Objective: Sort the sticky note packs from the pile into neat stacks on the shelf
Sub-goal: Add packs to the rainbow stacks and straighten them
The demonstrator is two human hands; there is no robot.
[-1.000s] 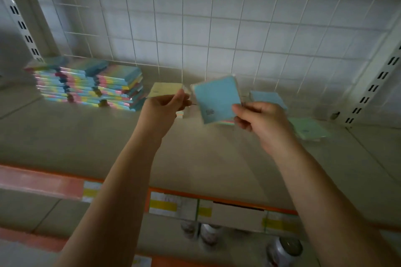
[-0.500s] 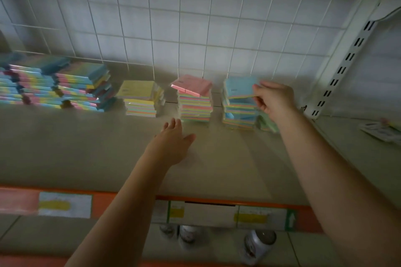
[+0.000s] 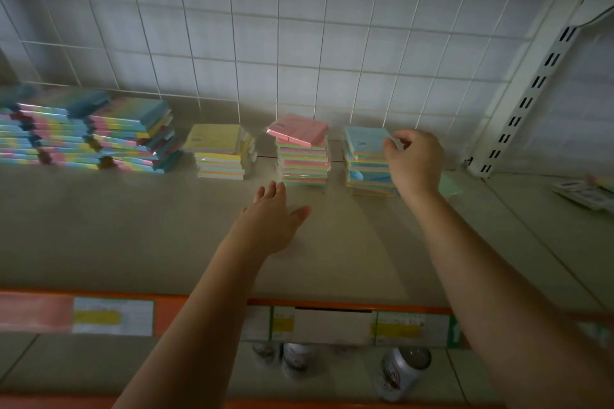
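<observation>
Hands: L [image 3: 270, 219] open, flat; R [image 3: 413, 159] curled at blue-top stack [image 3: 365, 156], grip unclear.

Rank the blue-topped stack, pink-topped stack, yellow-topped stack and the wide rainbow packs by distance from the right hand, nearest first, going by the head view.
1. Blue-topped stack: at the right hand, fingers by its top pack.
2. Pink-topped stack: next to the left.
3. Yellow-topped stack: further left.
4. Wide rainbow packs: far left.
</observation>
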